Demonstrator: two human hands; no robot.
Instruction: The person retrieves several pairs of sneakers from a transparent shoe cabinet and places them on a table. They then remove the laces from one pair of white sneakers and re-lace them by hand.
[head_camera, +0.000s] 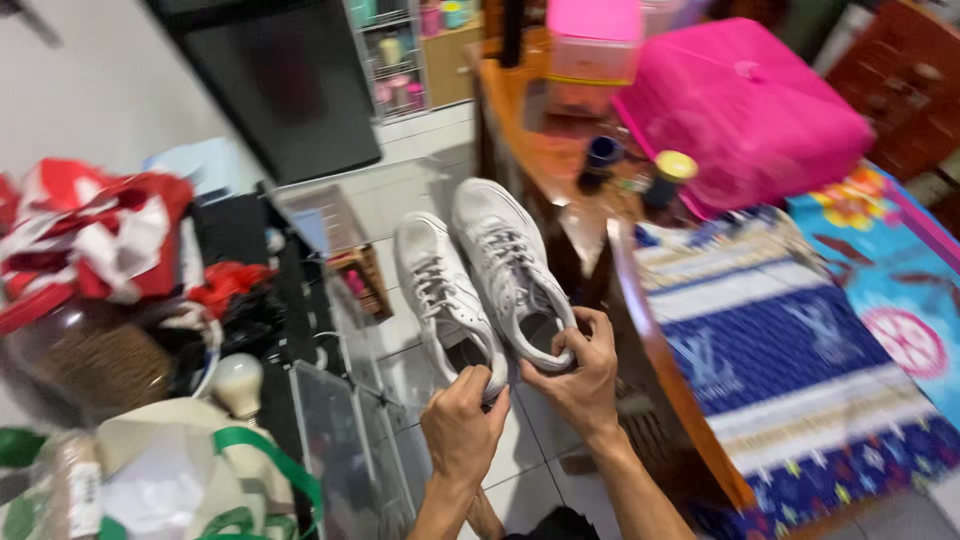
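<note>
Two white lace-up sneakers are held up side by side above the tiled floor, toes pointing away, soles down. The left sneaker (440, 290) is gripped at its heel collar; the right sneaker (510, 265) sits slightly higher and further forward — its heel opening gapes wide. Both are laced, their uppers a little greyed; their inner sides run close together — whether they touch is unclear.

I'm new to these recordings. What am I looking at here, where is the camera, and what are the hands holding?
No machine here: a person wears one camera on the head, looking down at their own bare hands. The left hand grips the heel of one white lace-up sneaker; the right hand grips the heel of the other white sneaker. Both shoes are held side by side above a tiled floor. Right of them lies a blue patterned mat, with a pink mesh cover further back.
</note>
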